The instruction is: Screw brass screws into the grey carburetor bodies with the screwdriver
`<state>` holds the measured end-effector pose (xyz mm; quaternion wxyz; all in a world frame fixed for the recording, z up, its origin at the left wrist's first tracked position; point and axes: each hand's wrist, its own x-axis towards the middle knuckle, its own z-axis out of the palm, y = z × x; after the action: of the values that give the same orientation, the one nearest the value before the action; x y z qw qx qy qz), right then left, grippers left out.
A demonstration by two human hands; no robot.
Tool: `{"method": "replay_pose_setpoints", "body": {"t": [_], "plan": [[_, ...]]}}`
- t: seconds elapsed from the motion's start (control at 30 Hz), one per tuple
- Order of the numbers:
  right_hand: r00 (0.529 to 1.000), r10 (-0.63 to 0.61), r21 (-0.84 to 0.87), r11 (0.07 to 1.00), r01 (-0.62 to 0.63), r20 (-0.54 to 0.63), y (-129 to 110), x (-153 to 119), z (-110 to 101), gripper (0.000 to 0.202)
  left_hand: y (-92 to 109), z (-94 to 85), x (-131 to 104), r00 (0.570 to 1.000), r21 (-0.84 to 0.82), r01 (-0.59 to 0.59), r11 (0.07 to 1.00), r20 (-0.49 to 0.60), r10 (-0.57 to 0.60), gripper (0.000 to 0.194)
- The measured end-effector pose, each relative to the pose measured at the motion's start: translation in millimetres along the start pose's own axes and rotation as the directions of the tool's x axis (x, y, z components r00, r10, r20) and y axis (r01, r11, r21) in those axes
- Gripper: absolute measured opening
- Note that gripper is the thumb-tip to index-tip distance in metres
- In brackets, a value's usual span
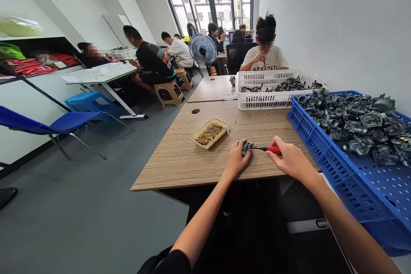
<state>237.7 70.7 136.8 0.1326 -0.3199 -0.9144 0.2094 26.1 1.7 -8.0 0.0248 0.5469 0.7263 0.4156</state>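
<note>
My left hand is closed around a small grey metal carburetor part, held low at the tabletop. The fingers hide some of its shape. My right hand grips a screwdriver by its red handle. The screwdriver's dark shaft points left, and its tip meets the metal part; whether it sits in a screw is too small to tell. Just beyond my left hand lies a cream tray with many small brass-coloured pieces in it.
A blue crate heaped with carburetors stands at my right. Behind it, a white basket holds more metal parts. Across the table sits a person. Other people work farther back near a fan. The wooden table has an edge close to me.
</note>
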Motion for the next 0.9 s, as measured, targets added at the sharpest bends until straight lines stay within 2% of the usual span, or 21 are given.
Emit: {"method": "replay_pose_setpoints", "body": {"t": [0.73,0.8,0.9], "plan": [[1.000,-0.001,-0.010,1.000,0.001,0.001,-0.6,0.6,-0.4,0.013,0.4,0.1,0.2,1.000,-0.001,0.007,1.000,-0.005,-0.007,0.041],[1.000,-0.004,-0.036,0.999,0.004,0.003,-0.7,0.6,-0.6,0.013,0.4,0.1,0.1,1.000,0.003,0.007,1.000,-0.005,-0.007,0.041],[1.000,0.024,-0.170,0.985,-0.025,-0.003,-2.6,1.0,-1.4,0.015,0.6,-0.1,-0.1,1.000,0.005,0.007,1.000,-0.003,-0.007,0.041]]}}
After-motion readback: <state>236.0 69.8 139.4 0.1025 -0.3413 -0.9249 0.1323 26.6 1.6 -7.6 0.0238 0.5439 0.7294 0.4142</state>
